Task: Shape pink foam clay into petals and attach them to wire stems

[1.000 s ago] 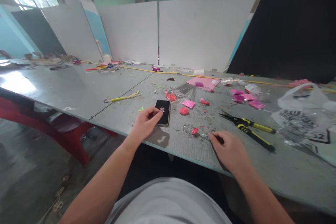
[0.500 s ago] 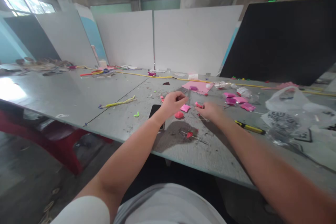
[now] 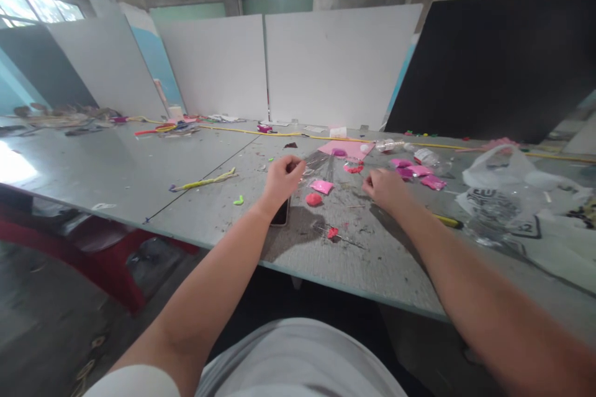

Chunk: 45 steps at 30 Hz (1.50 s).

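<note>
Head | left hand (image 3: 280,177) pinches clear packet (image 3: 319,162) | right hand (image 3: 384,189) curled (grip unclear) | one phone (image 3: 280,214), one red lump (image 3: 313,199)

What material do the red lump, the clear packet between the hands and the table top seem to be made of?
The red lump is probably soft modelling clay: matte, rounded, slightly dented. The clear packet looks like thin glossy plastic film, as it glints and the table shows through it. The table top may be grey painted board, dull and scuffed; this is uncertain.
</note>
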Motion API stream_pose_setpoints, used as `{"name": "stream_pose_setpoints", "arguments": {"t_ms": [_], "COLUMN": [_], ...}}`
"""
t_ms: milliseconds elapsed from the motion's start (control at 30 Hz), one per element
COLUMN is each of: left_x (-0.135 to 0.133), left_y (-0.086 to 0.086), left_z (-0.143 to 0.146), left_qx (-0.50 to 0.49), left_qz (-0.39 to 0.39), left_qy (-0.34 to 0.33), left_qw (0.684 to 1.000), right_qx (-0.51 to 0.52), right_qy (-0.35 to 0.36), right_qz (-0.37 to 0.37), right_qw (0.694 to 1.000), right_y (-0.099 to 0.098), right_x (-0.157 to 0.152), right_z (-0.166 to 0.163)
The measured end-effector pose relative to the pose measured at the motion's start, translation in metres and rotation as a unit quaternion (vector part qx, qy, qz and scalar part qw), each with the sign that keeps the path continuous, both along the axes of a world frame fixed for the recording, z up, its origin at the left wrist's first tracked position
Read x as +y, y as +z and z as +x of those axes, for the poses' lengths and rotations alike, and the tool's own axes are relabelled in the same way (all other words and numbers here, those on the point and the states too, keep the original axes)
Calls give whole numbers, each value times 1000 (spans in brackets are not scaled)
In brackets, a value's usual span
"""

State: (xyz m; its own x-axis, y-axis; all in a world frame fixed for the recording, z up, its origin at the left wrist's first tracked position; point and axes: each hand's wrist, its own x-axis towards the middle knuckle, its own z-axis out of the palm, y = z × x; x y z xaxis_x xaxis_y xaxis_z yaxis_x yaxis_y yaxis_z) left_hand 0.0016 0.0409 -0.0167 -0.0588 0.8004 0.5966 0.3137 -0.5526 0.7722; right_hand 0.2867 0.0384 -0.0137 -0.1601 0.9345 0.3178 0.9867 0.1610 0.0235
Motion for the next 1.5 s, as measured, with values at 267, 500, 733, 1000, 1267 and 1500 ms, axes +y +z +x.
{"name": "stream_pose_setpoints", "arguments": {"t_ms": [267,500,733,1000,1267,1500], "left_x": [-5,-7,-9,-11,-4,-3], "left_y": [6,5,6,8,7,8], "left_z": [-2,-6,-3,-2,-2,-3], "left_qx": [-214,-196,-209,-262,-315,-298], "left_qz": [-170,-151,-139,-139,-128,-126], "left_qy": [-203,-283,-294,-284,-263,-197], "left_qw": [940,927,922,912,903,925], "right_qx": [-18,-9,33,126,202,247], "right_qy": [313,323,309,302,293,289], "right_qz": [198,214,198,214,206,148], "right_qw": [929,922,930,920,911,913], "right_y": [11,7,4,1,2,1], "right_x": [-50,-56,-52,-47,-50,-56], "right_z": [-35,-45,-41,-35,-33,-45]}}
